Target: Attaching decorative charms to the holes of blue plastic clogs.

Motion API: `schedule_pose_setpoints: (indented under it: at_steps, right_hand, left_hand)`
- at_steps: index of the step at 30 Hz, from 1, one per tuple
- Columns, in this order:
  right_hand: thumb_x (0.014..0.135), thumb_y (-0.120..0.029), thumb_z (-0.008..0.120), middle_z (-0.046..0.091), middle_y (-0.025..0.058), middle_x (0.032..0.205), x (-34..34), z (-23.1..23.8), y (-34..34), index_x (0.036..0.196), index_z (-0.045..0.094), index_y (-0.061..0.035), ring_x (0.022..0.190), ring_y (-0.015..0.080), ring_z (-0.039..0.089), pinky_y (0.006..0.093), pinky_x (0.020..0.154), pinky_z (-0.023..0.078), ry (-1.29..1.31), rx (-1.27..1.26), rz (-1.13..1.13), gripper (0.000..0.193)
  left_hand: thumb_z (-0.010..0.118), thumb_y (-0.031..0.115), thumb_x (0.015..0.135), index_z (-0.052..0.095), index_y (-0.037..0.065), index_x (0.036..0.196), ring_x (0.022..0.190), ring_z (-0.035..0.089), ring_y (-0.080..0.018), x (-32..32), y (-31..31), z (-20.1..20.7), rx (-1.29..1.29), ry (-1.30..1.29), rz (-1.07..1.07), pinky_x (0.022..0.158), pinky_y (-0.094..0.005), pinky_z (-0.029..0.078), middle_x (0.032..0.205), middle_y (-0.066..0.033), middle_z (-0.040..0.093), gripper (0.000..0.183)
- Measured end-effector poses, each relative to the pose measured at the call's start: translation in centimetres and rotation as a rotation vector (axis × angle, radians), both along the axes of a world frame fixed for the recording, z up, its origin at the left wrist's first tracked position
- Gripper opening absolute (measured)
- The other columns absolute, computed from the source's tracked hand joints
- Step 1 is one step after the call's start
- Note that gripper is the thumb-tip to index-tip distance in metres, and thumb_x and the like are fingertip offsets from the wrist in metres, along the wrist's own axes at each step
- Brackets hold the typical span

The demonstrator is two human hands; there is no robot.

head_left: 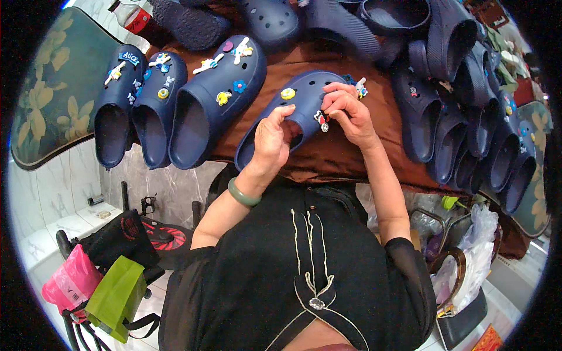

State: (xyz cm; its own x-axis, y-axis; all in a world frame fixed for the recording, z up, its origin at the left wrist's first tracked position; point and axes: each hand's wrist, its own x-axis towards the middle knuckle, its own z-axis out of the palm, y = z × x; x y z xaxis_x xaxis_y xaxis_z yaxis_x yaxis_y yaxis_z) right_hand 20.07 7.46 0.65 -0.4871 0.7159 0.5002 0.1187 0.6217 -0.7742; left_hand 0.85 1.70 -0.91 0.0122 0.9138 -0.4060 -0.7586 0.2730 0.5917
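A dark blue foam clog (301, 105) lies tilted in front of me, its heel end toward my body. My left hand (270, 140) grips it at the opening, thumb on the upper and fingers hidden inside. My right hand (351, 114) is pinched at the clog's right side, on a small red, black and white shoe charm (321, 119). A round yellow charm (287, 93) sits on the clog's upper, and a white figure charm (361, 88) shows beyond my right fingers. Whether the pinched charm is in a hole, I cannot tell.
The table has a brown cloth (275, 58). Three charm-decorated clogs (199, 111) stand to the left. Several more clogs are piled at the right (418, 117) and far side (272, 23). A bottle (133, 19) stands far left. Bags (120, 298) sit below on the left.
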Motion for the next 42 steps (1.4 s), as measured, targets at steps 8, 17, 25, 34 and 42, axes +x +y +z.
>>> schedule_pose_setpoints:
  at_steps: [8, 17, 25, 34, 42]
  right_hand:
    - [0.086, -0.011, 0.064, 0.064, -0.0011, 0.093, 0.0, -0.2, 0.2, 0.079, 0.057, -0.0119, 0.110, 0.0224, 0.055, 0.0369, 0.097, 0.033, 0.035, 0.001, 0.014, 0.010]
    - [0.077, -0.011, 0.072, 0.065, 0.0034, 0.111, -0.3, 1.2, 0.0, 0.091, 0.065, -0.0095, 0.118, 0.0248, 0.052, 0.0410, 0.102, 0.033, -0.117, 0.187, -0.082, 0.016]
    - [0.081, -0.004, 0.067, 0.068, -0.0004, 0.091, -0.1, 0.4, -0.7, 0.079, 0.061, -0.0121, 0.115, 0.0207, 0.059, 0.0410, 0.104, 0.020, -0.036, -0.007, -0.058, 0.010]
    - [0.091, -0.004, 0.056, 0.067, 0.0047, 0.091, 0.3, -0.9, -0.4, 0.083, 0.058, -0.0078, 0.111, 0.0242, 0.059, 0.0407, 0.102, 0.031, 0.243, -0.074, -0.090, 0.009]
    - [0.094, -0.013, 0.058, 0.063, 0.0071, 0.099, 3.3, -1.3, -1.0, 0.102, 0.063, -0.0052, 0.104, 0.0204, 0.055, 0.0321, 0.094, 0.041, 0.321, -0.447, -0.392, 0.012]
  left_hand:
    - [0.065, 0.020, 0.083, 0.063, 0.007, 0.085, 0.068, 0.061, -0.0189, 0.0, -0.1, 1.1, 0.015, -0.010, -0.005, 0.066, -0.0317, 0.047, 0.075, -0.0073, 0.065, 0.013]
    - [0.063, 0.022, 0.090, 0.065, -0.001, 0.085, 0.066, 0.048, -0.0028, 1.2, -1.1, 5.4, 0.369, 0.848, -0.173, 0.058, -0.0231, 0.038, 0.075, 0.0055, 0.057, 0.024]
    - [0.066, 0.013, 0.086, 0.069, 0.000, 0.079, 0.066, 0.052, -0.0012, 1.1, -0.9, 3.0, 0.233, 0.453, -0.096, 0.060, -0.0202, 0.042, 0.074, 0.0046, 0.062, 0.015]
    - [0.063, 0.002, 0.082, 0.062, -0.006, 0.107, 0.094, 0.064, -0.0179, 0.6, -0.4, 3.3, 0.160, 0.161, -0.042, 0.090, -0.0309, 0.048, 0.104, -0.0105, 0.067, 0.025]
    - [0.060, 0.026, 0.093, 0.065, -0.002, 0.102, 0.079, 0.059, -0.0085, 0.8, 0.1, 2.7, 0.217, 0.281, -0.011, 0.072, -0.0242, 0.045, 0.092, -0.0039, 0.065, 0.030]
